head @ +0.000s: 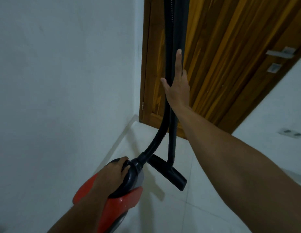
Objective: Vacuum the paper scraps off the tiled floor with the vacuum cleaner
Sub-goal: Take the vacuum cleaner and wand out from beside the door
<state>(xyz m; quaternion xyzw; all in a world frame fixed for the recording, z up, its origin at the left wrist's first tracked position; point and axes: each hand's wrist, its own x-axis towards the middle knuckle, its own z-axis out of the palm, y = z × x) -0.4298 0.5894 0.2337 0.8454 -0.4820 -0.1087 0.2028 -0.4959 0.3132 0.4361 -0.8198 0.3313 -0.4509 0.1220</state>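
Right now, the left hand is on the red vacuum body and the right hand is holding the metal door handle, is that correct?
Not quite. In the head view the right hand is on the black wand and hose, not the door handle. The left hand is on the red vacuum body.

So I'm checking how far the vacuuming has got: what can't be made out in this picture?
Head view only:
- Top of the hose and wand: cut off by the top edge.
- Rear of the vacuum cleaner: hidden by the left hand and forearm, cut by the bottom edge.
- Paper scraps: none visible on the floor shown.
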